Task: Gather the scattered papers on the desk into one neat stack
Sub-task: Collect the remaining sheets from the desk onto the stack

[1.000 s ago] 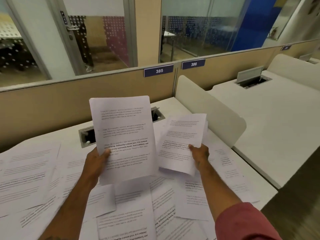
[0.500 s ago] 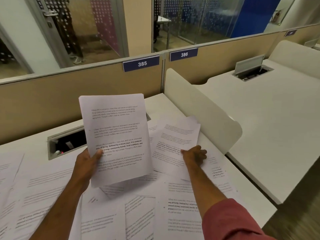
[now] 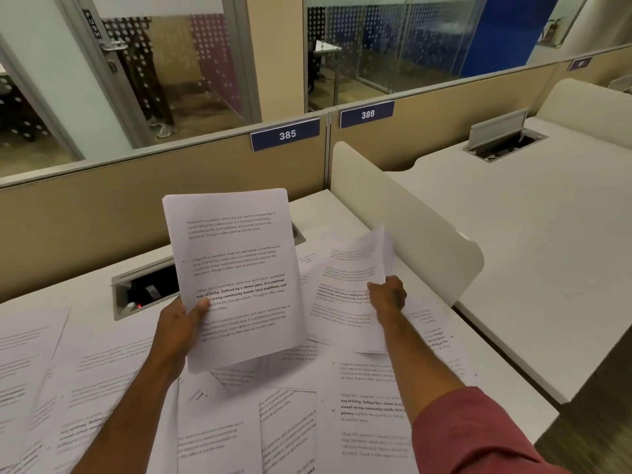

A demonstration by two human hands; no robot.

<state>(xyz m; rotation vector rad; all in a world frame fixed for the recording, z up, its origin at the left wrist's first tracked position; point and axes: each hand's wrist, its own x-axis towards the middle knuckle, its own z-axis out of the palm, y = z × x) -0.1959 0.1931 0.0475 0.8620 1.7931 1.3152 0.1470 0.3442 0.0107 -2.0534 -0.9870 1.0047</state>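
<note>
My left hand (image 3: 181,325) grips a thin stack of printed sheets (image 3: 236,268) by its lower left edge and holds it tilted above the white desk (image 3: 342,210). To the right, my right hand (image 3: 388,295) pinches a few loose sheets (image 3: 352,285) by their right side, and their top right corner curls up off the desk. Several more printed papers (image 3: 219,422) lie scattered and overlapping across the desk in front of me and to the left.
An open cable box (image 3: 143,292) is sunk into the desk behind the held stack. A beige partition (image 3: 136,186) with label 385 (image 3: 285,135) runs along the back. A white rounded divider (image 3: 403,213) separates the neighbouring desk (image 3: 530,234) on the right.
My right hand set its sheets down onto others on the desk, then lifted a thicker bunch by the right edge. The left hand kept its stack raised. The view shifted.
</note>
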